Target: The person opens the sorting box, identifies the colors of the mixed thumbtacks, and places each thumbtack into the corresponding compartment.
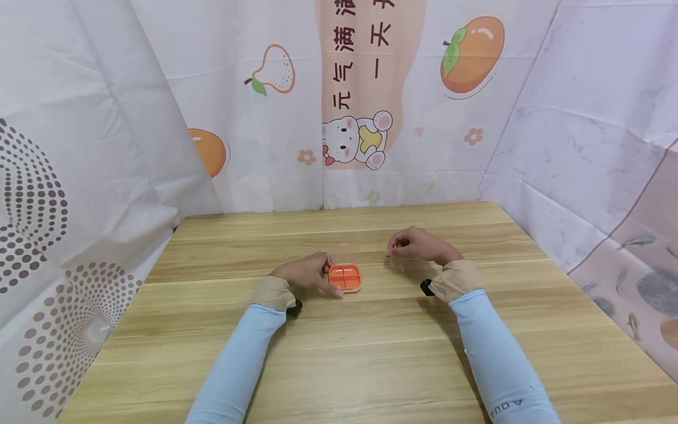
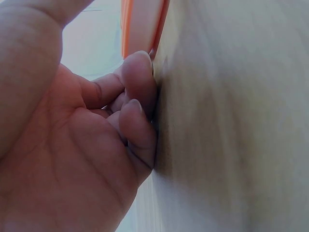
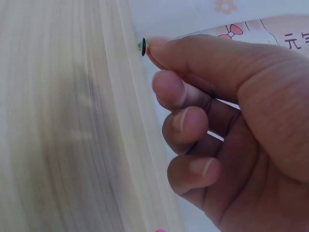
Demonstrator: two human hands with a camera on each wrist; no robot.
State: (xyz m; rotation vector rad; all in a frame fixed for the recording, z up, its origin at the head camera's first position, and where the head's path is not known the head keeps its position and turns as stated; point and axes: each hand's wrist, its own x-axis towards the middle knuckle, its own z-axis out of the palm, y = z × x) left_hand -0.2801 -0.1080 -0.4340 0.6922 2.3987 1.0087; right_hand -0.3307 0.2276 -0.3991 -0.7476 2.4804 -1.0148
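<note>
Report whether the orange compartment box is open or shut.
Open. In the head view, the orange compartment box has its clear lid back on the far side, leaving the compartments uncovered.

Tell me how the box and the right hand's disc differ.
Colour: the box is mostly orange; the disc shows a dark edge.
Size: the box is far larger; the disc is tiny.
Place: the box rests on the table; the disc is pinched by the right hand.
Shared: a hand is at each.
</note>
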